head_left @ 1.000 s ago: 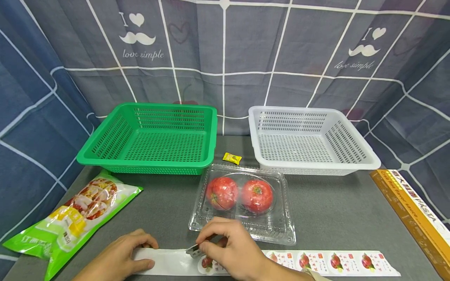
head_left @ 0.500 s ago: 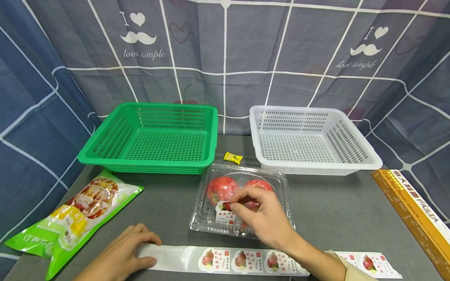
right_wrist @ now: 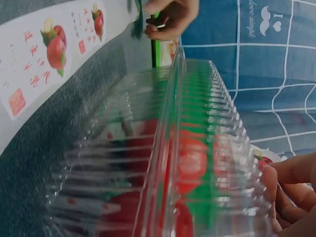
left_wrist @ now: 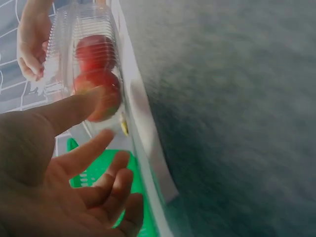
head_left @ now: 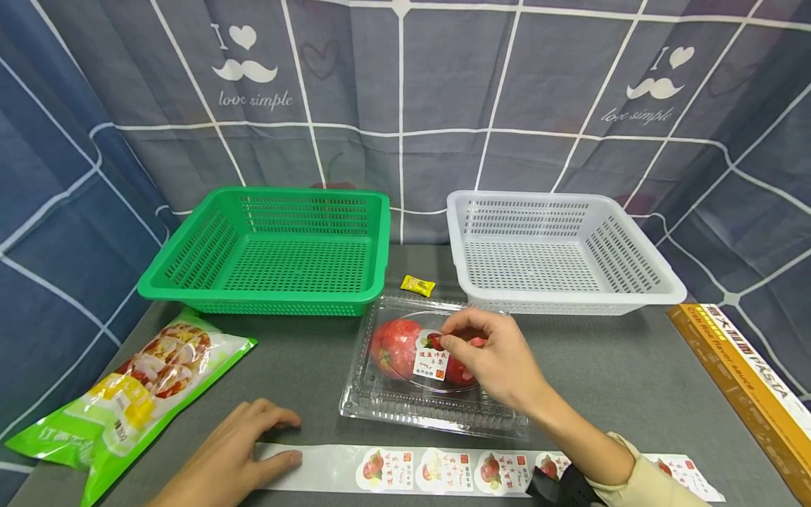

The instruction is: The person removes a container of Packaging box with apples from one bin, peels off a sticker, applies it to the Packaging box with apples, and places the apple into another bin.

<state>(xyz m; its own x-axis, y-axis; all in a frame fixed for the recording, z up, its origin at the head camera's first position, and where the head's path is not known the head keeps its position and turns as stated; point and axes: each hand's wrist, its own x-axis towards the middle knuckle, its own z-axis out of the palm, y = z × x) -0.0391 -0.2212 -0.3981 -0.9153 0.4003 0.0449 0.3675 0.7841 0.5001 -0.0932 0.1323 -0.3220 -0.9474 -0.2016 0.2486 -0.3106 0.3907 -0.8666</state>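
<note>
Between thumb and fingertips my right hand (head_left: 497,360) pinches a white sticker (head_left: 431,360) printed with a red apple and red characters. The sticker is over the lid of a clear plastic clamshell box (head_left: 431,419), where two round red fruits (head_left: 394,346) lie inside. In the right wrist view the sticker (right_wrist: 264,154) stands near the lid's ridged side; contact is unclear. My left hand (head_left: 231,451), fingers relaxed and apart, is over the bare left end of a sticker strip (head_left: 323,468). Whether its thumb touches the strip cannot be told. My right forearm hides part of that strip.
Behind the box stand a green basket (head_left: 269,303) and a white basket (head_left: 573,303). A small yellow packet (head_left: 417,285) lies between them. On the left is a green food bag (head_left: 136,391), on the right a long pasta box (head_left: 747,394). A checked curtain (head_left: 405,91) encloses the table.
My right hand has peeled the sticker off the strip and carried it up over the box, then shifted farther back and right above the lid. My left hand has moved slightly right.
</note>
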